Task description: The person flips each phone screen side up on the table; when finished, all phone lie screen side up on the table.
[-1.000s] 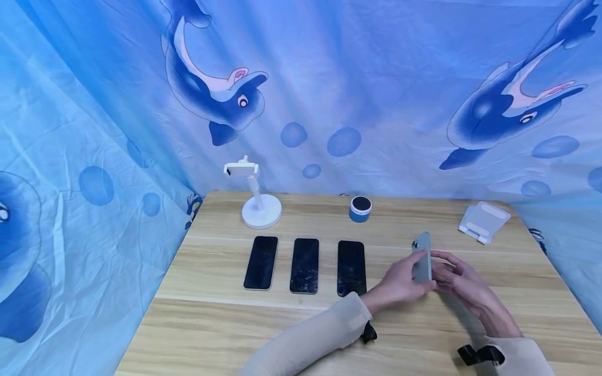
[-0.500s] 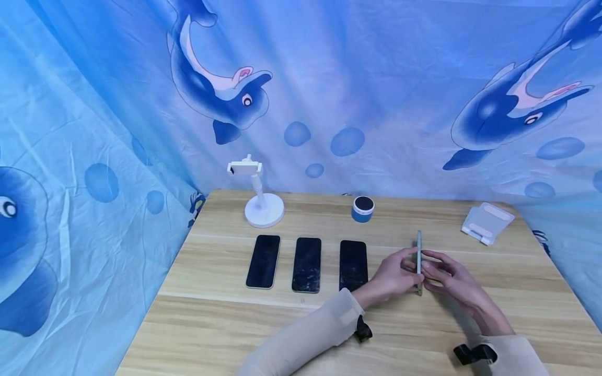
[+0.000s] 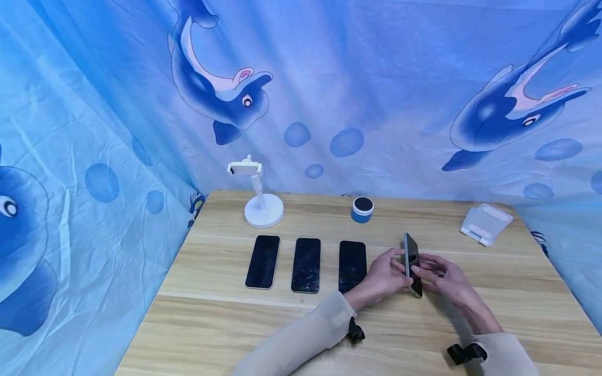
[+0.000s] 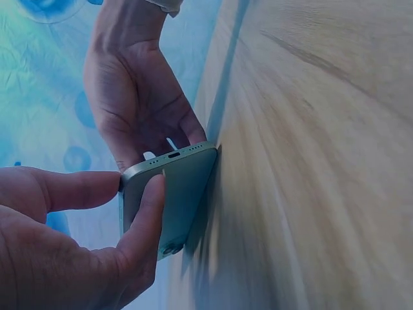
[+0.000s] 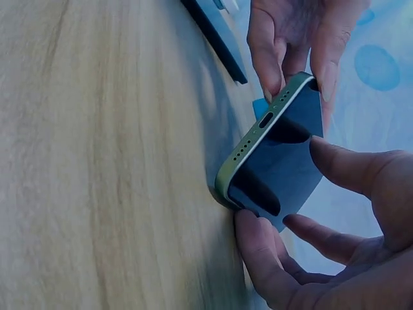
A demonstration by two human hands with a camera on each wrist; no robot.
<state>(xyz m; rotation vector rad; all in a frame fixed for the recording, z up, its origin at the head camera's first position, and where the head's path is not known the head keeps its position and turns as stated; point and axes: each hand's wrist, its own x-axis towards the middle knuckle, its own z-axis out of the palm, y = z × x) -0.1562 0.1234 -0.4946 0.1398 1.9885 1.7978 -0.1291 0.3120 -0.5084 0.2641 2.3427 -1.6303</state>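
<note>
A pale green smartphone [image 3: 412,257] stands tilted on edge just over the right part of the table. My left hand [image 3: 384,273] pinches it by thumb and fingers from the left, at its back and edge, as the left wrist view shows on the phone [image 4: 184,206]. From the right, my right hand [image 3: 453,286] has curled fingers at the lower edge and its thumb at the dark screen. In the right wrist view the phone's [image 5: 290,161] port end faces the camera. Left of my hands, three dark phones lie face up: one left [image 3: 263,262], one middle [image 3: 306,265], one right [image 3: 352,263].
On the wooden table [image 3: 211,324], a white phone stand [image 3: 263,211] is at back left and a small blue speaker [image 3: 361,211] at back centre. A folded pale stand [image 3: 486,223] lies at back right. A blue dolphin-print curtain [image 3: 329,94] borders the table.
The held phone has turned from showing its green back, through edge-on, to showing its dark screen to the head view. Both hands have shifted slightly left with it.
</note>
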